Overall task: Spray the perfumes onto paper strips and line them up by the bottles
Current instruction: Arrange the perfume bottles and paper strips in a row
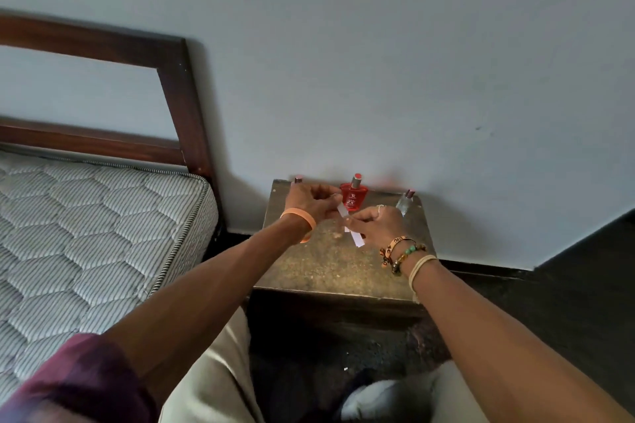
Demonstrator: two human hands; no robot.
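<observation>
Three perfume bottles stand along the back of a small stone table (pixel 330 264): a red one (pixel 354 196) in the middle, a clear one (pixel 404 203) at the right, and one (pixel 298 179) at the left mostly hidden behind my left hand. My left hand (pixel 309 201) pinches the top end of a white paper strip (pixel 342 210) in front of the red bottle. My right hand (pixel 378 221) pinches white paper strips (pixel 356 238) whose lower ends hang below it. Both hands meet just above the table's middle.
A bed with a quilted mattress (pixel 86 233) and a dark wooden headboard (pixel 185 106) stands to the left of the table. A pale wall (pixel 378 62) rises right behind the bottles. Dark floor (pixel 567 285) lies to the right. My knees are under the table's front edge.
</observation>
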